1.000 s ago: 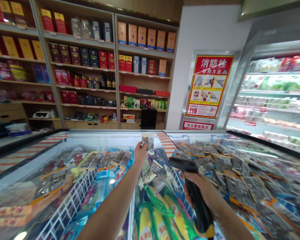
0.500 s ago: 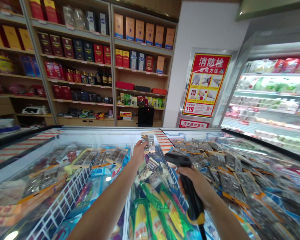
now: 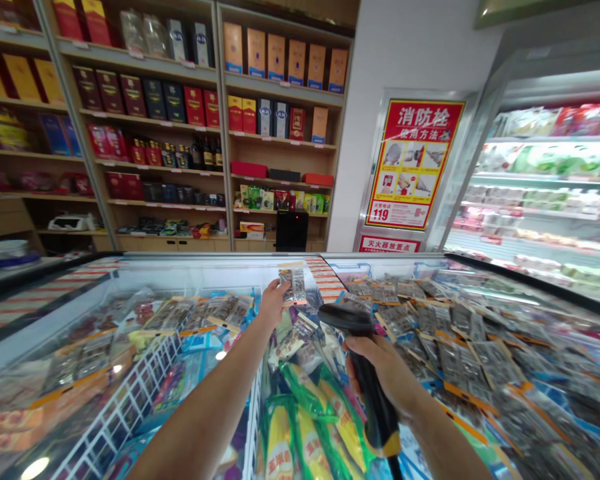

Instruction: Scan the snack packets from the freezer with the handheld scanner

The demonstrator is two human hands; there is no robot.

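Observation:
My left hand (image 3: 271, 301) reaches out over an open chest freezer (image 3: 210, 265) and pinches a small clear packet of dark food with an orange edge (image 3: 293, 285), held upright. My right hand (image 3: 387, 373) is wrapped round the grip of a black and yellow barcode scanner (image 3: 365, 373). The scanner's head sits just right of and below the packet. Under both hands lie green and yellow corn packs (image 3: 305, 433) and more packets.
White wire dividers (image 3: 130, 400) split the freezer. Its right section holds several grey packets (image 3: 460, 340). Wooden shelves of boxed liquor (image 3: 195, 107) stand behind, a red fire-hydrant poster (image 3: 413, 163) hangs on the wall, and an open chiller (image 3: 545, 193) is at right.
The packet and my left hand have dropped slightly and shifted left. The scanner has moved left and a little closer to the packet.

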